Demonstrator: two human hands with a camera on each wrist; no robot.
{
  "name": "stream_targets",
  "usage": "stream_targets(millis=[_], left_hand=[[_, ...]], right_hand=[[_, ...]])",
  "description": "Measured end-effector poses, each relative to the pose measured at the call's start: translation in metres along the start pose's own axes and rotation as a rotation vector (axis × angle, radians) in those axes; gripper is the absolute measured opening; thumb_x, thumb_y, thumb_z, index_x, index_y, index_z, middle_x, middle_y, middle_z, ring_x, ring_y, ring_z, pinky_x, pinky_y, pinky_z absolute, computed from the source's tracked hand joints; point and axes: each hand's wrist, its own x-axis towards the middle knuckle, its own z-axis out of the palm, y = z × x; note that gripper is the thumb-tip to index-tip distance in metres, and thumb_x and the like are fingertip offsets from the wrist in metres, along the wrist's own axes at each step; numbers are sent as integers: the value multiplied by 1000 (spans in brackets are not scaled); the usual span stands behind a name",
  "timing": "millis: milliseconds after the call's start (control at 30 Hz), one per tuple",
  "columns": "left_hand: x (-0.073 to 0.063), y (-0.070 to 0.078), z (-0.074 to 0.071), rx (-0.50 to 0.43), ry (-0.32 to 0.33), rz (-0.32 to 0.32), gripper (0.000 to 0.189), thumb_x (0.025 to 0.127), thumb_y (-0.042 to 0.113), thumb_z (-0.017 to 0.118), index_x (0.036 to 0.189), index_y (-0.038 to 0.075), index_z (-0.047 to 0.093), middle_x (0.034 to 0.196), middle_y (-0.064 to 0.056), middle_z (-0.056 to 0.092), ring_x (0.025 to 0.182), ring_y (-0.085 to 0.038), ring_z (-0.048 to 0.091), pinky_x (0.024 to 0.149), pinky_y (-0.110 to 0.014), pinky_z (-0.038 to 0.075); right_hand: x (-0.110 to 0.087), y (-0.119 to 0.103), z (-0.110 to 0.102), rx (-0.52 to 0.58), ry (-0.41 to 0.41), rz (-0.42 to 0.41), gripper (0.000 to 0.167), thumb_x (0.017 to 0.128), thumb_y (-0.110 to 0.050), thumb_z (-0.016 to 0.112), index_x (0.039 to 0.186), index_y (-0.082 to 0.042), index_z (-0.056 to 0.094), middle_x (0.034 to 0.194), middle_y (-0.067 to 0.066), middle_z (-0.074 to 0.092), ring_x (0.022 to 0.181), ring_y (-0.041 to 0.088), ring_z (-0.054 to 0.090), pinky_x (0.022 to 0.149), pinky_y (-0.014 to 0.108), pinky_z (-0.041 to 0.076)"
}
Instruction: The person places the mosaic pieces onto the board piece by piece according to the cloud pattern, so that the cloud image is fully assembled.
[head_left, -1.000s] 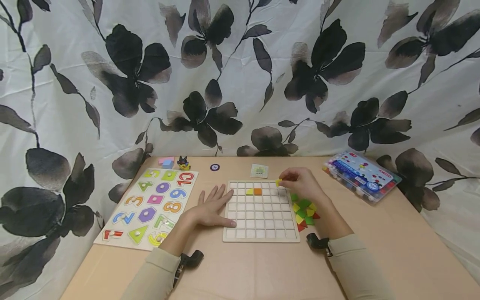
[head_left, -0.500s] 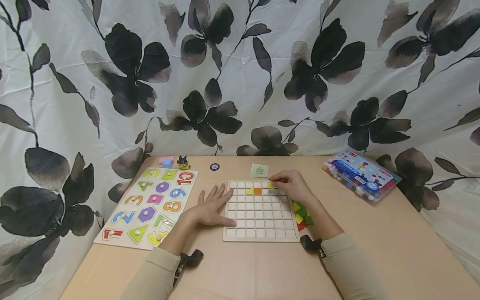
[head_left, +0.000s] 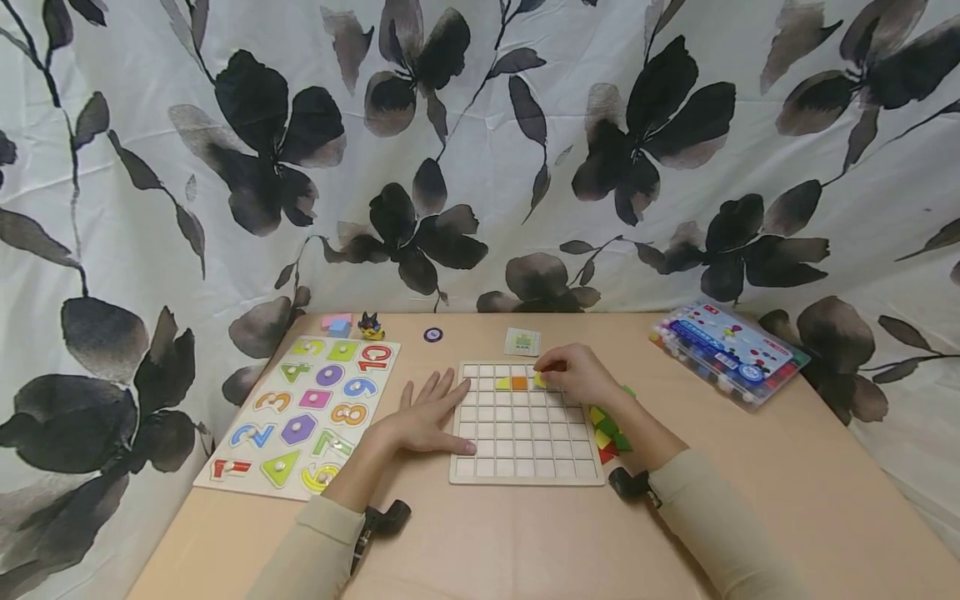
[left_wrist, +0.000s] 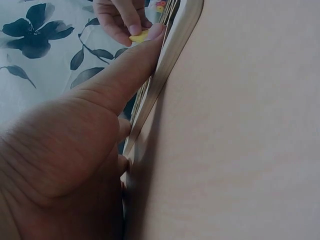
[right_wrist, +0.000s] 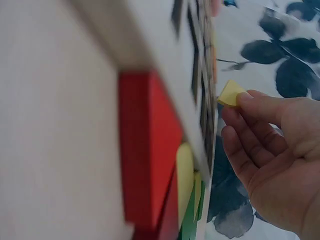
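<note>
Head view: a person's left hand (head_left: 420, 423) and right hand (head_left: 577, 372) work at a white grid board (head_left: 527, 481) on a table (head_left: 480, 542), the hands well apart.
Left hand pose: palm down, fingers spread, thumb angled towards the person; fingertips and thumb rest on the board's left edge, gripping nothing loose.
Right hand pose: reaching in over the far half of the board, thumb and forefinger pinching a yellow tile (right_wrist: 230, 94), the other fingers bent below.
Since a second ago: the right hand has moved left, from near the board's far right corner towards the middle columns; the left hand has stayed put.
Yellow tile position: at the right hand's fingertips, right of the left hand and farther from the person than the left thumb; whether it touches the board cannot be told.
Tiles on the board: an orange tile (head_left: 519, 383) and a yellow-green tile (head_left: 503, 384) sit side by side, just left of the pinched one.
Loose tiles (head_left: 610, 432): green, yellow and red, heaped beside the board's right edge, partly hidden by the right forearm.
Beyond the board: a small picture card (head_left: 522, 342).
</note>
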Motion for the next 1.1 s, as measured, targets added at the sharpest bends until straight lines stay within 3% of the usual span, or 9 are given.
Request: stream_targets(millis=[333, 467, 867, 1100], left_hand=[[-2, 0, 0, -33, 6, 13, 121, 77, 80, 71, 169, 23, 17, 177, -13, -3, 163, -37, -8, 123, -68, -15], [-2, 1, -1, -4, 0, 0, 119, 78, 79, 71, 169, 26, 15, 177, -10, -5, 163, -35, -9, 124, -68, -14], [-3, 0, -1, -51, 4, 17, 121, 77, 79, 72, 169, 23, 17, 177, -13, -4, 163, -38, -9, 123, -68, -16], [-2, -1, -1, -59, 10, 25, 121, 77, 80, 72, 169, 22, 18, 177, -14, -3, 163, -38, -9, 122, -69, -17]], right_hand=[[9, -1, 5, -64, -68, -34, 10, 94, -3, 74, 103, -6, 79, 97, 2, 75, 84, 14, 62, 76, 26, 54], [11, 0, 7, -85, -74, -57, 10, 93, -2, 75, 102, -6, 80, 96, 2, 75, 82, 13, 62, 75, 27, 54], [9, 0, 8, -152, -154, -25, 24, 89, -4, 80, 114, -4, 79, 98, 4, 71, 83, 15, 55, 72, 26, 48], [4, -2, 1, -128, -121, -61, 30, 91, -11, 81, 119, -2, 77, 105, 8, 72, 84, 16, 59, 71, 26, 50]])
